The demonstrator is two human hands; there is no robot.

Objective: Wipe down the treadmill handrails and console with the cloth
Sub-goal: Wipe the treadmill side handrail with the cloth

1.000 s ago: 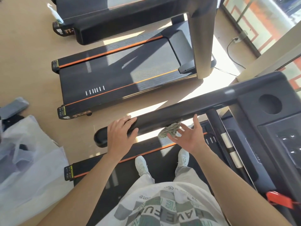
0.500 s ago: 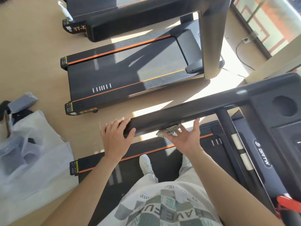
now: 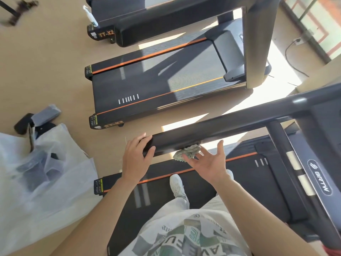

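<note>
Head view: risks dropping the cloth (image 3: 188, 153) from under the handrail (image 3: 221, 126).
Grips the rail end with the left hand (image 3: 135, 156); only presses the cloth upward with the splayed right hand (image 3: 206, 163), so could lose it with any slack in pressure.

Black handrail (image 3: 212, 130), grey-green cloth (image 3: 188, 152)

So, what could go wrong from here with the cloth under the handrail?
1. The right hand presses the cloth up against the underside of the handrail with open fingers, not gripping it; it could slip and drop onto the belt below.
2. The cloth is bunched, so it may touch only a narrow strip and leave patches unwiped.
3. The left hand grips the handrail end, so that spot may be skipped.
</note>
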